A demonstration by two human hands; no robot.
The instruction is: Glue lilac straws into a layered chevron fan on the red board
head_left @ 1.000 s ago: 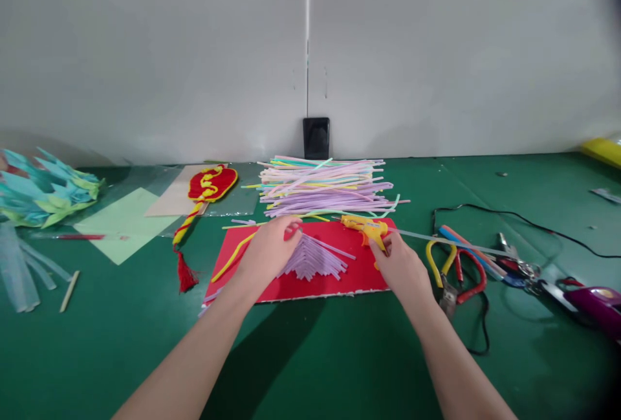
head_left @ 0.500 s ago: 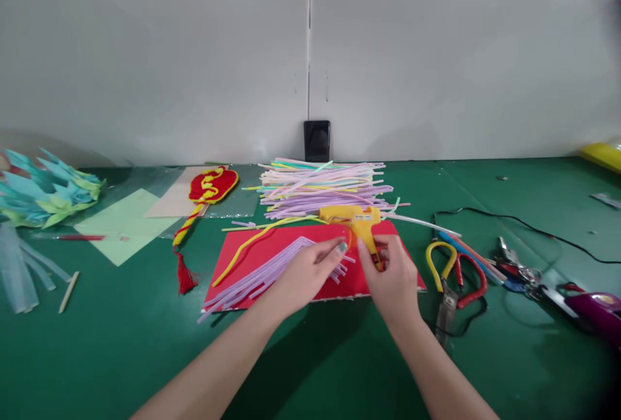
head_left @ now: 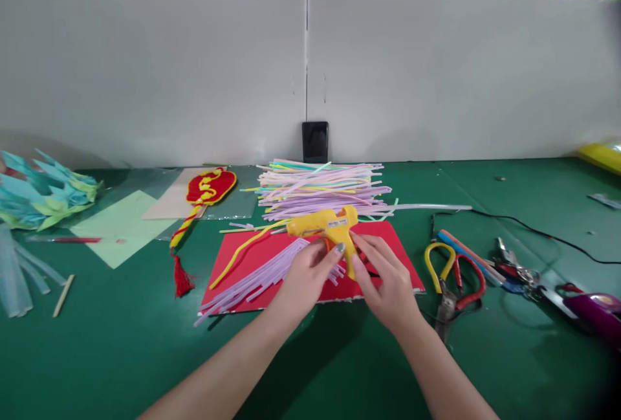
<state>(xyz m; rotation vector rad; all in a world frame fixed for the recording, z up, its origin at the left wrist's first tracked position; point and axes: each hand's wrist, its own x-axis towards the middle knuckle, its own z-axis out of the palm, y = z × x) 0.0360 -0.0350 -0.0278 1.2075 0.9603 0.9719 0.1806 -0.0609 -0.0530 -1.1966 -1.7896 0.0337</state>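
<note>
From my place far away, I see both hands meet at the yellow glue gun [head_left: 334, 223], which lies just beyond their fingertips, over the red board [head_left: 385, 227]. Its long axis runs crosswise, almost from side to side before the hands: the nozzle points to the left, past the fingers of the left hand [head_left: 305, 276], and the handle comes down between both hands. So the left hand is nearer to the nozzle, and the right hand [head_left: 389, 277] is nearer to the rear. I judge that my left hand is closed on the handle, its thumb against it and the other fingers curled behind, partly hidden. The right hand has its fingertips at the other side of the handle; whether it also grips, I cannot tell. Purple strips [head_left: 262, 276] lie slanting on the board, beside and partly under the left hand, and a yellow strip [head_left: 236, 257] curves farther to its left. Beyond both hands is a loose pile of coloured strips [head_left: 323, 184]. To the right of the right hand, well apart from it, lie pliers [head_left: 445, 309] with one yellow and one red handle.
</note>
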